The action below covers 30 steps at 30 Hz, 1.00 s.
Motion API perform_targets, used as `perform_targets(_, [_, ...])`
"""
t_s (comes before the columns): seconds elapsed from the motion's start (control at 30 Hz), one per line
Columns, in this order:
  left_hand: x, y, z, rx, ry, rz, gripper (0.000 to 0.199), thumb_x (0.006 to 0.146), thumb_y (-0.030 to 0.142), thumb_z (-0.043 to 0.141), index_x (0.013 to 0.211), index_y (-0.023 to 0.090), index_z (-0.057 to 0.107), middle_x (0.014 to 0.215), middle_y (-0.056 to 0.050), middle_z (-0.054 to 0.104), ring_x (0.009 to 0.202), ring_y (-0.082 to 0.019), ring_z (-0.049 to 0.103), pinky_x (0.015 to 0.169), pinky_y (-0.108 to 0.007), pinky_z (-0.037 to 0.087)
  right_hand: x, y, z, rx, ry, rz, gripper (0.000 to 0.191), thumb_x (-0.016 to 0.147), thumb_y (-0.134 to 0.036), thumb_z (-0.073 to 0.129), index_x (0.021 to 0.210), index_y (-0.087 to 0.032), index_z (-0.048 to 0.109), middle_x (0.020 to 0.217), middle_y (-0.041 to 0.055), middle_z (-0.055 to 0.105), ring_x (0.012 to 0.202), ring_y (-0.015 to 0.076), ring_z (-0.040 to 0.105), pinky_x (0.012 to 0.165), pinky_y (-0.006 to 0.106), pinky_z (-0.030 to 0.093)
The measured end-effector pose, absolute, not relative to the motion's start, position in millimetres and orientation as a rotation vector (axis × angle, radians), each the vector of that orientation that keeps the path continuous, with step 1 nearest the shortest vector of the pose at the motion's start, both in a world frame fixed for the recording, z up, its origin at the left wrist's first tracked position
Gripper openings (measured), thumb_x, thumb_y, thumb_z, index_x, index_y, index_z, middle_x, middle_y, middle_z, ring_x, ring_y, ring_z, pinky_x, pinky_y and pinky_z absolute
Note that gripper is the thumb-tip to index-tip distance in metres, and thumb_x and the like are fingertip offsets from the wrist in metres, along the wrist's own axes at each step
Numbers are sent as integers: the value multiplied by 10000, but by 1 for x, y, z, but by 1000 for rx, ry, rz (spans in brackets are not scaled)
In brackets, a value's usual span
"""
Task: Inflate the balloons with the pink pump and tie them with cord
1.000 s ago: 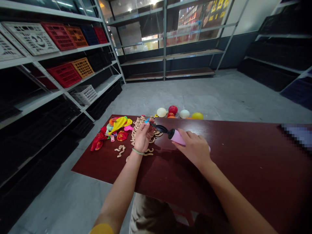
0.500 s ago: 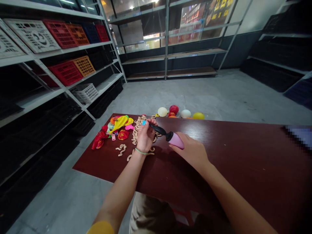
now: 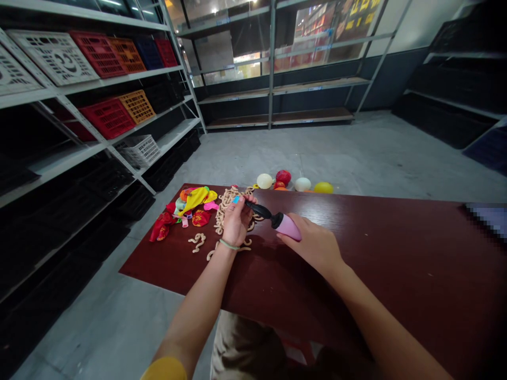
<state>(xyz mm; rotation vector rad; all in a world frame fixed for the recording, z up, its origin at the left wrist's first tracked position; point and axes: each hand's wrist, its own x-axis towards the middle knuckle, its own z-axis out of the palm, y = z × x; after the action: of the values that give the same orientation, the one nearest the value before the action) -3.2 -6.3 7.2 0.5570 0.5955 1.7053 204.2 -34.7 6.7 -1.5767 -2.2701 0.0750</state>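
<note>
A hand pump with a pink body (image 3: 289, 227) and a black nozzle (image 3: 259, 209) lies across both hands above the table. My right hand (image 3: 312, 240) is wrapped round the pink body. My left hand (image 3: 236, 221) is closed at the nozzle end, where a small light-blue piece (image 3: 236, 199) shows at the thumb; its fingers partly hide the tip. Behind and beside my left hand is a heap of beige curled pieces (image 3: 226, 198). Flat balloons in yellow (image 3: 195, 200), red (image 3: 161, 228) and pink lie to the left.
The dark red table (image 3: 356, 274) reaches far to the right, with a blurred flat object (image 3: 489, 221) at its right edge. Inflated balloons (image 3: 302, 184) show beyond the far edge. Shelves with crates (image 3: 106, 117) stand at the left; more racks stand behind.
My right hand and the pump have shifted very slightly to the right. Both hands keep their hold, and the things on the table look the same.
</note>
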Motion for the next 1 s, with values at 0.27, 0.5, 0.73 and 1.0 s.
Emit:
perform_targets(0.27, [2,-7,5,605,695,1670,244,776,340,789,861,136,683,893,-51,703,879,-145,678,877,-279,506,204,-35,8,-1572,-2301,68,503,873,-574,575,1277,-275,549,1056,41,707,844,257,668,658,326,392])
perform_targets(0.5, [17,-8,4,648,710,1715,293,790,419,758,842,158,634,841,-46,689,889,-186,683,881,-342,515,198,-38,9,-1556,-2272,180,492,864,-527,605,1267,-255,530,1089,59,697,892,266,667,691,336,413])
perform_targets(0.73, [26,-19,10,662,581,1747,282,886,481,630,988,218,615,906,-41,690,857,-182,679,891,-372,506,187,-41,7,-1447,-2252,246,416,842,-337,609,1213,-169,521,1084,107,675,963,272,637,804,374,442])
perform_targets(1.0, [20,-20,17,635,603,1789,475,856,638,584,1165,276,587,915,-45,692,849,-209,680,852,-388,524,185,-43,3,-1394,-2246,222,465,905,-404,562,1324,-214,493,1148,98,662,985,260,641,796,356,466])
